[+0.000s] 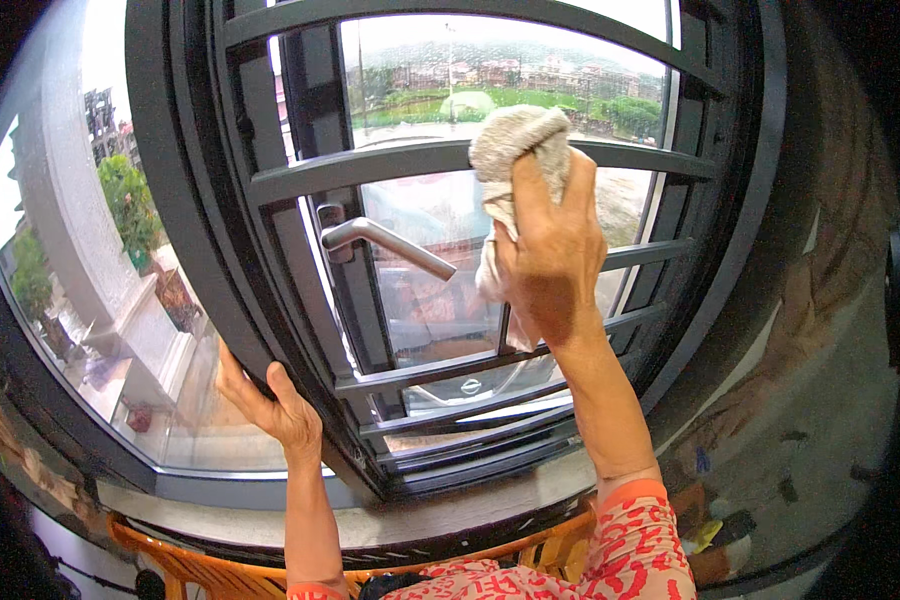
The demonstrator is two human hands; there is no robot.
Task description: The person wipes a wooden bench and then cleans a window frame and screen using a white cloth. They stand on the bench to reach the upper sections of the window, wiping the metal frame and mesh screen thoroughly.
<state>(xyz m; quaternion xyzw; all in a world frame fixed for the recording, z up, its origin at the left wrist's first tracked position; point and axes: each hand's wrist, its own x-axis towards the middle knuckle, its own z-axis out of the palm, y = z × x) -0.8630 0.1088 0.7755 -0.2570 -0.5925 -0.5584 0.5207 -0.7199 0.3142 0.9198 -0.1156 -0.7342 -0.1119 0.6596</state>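
A crumpled pale grey-beige cloth (pixel 518 145) is bunched in my right hand (pixel 555 235), fingers closed round it. The cloth lies against a dark horizontal bar (pixel 400 160) of the window grille, and its loose end hangs below my fingers in front of the pane. My left hand (pixel 275 410) grips the upright edge of the dark window frame (pixel 230 270), thumb on the near face and fingers round the left side. To the left of the cloth, a silver window handle (pixel 395 248) sticks out between two bars.
More grille bars (pixel 530 362) cross the window below my right hand. A pale sill (pixel 450 520) runs under the frame, with an orange slatted wooden piece (pixel 240 570) at the lower edge. Through the glass, a parked car (pixel 470 388) and greenery (pixel 400 108) show.
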